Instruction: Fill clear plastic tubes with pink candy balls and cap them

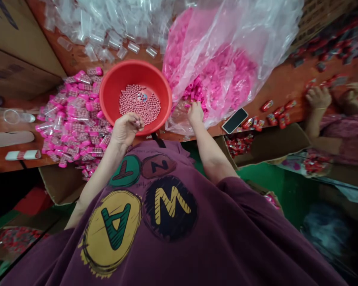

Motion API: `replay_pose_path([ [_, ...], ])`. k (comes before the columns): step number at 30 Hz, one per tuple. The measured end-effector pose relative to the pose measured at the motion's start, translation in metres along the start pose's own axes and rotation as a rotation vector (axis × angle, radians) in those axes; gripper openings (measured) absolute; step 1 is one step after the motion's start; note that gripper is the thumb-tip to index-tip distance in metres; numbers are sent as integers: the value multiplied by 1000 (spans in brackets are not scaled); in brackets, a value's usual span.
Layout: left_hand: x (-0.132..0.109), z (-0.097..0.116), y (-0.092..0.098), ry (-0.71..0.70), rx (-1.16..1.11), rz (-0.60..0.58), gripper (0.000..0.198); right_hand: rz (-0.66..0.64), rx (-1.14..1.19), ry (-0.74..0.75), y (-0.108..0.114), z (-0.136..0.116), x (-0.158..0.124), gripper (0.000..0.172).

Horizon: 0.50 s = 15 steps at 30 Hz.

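Note:
My left hand (127, 128) is curled closed at the near rim of a red bowl (113, 85) that holds small pink beads (139, 104). What its fingers hold is hidden. My right hand (195, 112) reaches into the mouth of a clear plastic bag (256, 35) full of pink caps (220, 79), fingers bent among the caps. A heap of filled clear tubes with pink caps (74, 119) lies left of the bowl.
Empty clear tubes (113, 24) are piled at the back. A phone (234, 120) lies right of the bag, with red packets (274, 113) beyond it. Another person's hands (319, 97) work at the far right. Cardboard boxes (271, 145) sit below the table edge.

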<state>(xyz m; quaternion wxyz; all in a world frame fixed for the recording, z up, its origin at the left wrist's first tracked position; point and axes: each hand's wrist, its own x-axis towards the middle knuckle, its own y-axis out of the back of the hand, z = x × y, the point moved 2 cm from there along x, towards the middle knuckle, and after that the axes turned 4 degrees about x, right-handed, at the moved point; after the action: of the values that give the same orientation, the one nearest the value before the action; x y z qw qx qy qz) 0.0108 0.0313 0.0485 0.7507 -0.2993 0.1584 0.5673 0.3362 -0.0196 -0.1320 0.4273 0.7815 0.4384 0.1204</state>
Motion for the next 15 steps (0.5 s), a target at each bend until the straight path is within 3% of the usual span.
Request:
replay_pose_path([
  [5, -1, -10, -5, 48, 59, 20, 8, -79, -42, -1, -18, -7, 12, 23],
  [8, -1, -17, -8, 47, 62, 6, 16, -51, 89, 84, -12, -5, 8, 23],
  [12, 1, -25, -20, 21, 62, -54, 30, 46, 494, 164, 7, -11, -6, 58],
  [15, 5, -29, -34, 11, 31, -113, 33, -81, 671, 214, 17, -44, -26, 76],
])
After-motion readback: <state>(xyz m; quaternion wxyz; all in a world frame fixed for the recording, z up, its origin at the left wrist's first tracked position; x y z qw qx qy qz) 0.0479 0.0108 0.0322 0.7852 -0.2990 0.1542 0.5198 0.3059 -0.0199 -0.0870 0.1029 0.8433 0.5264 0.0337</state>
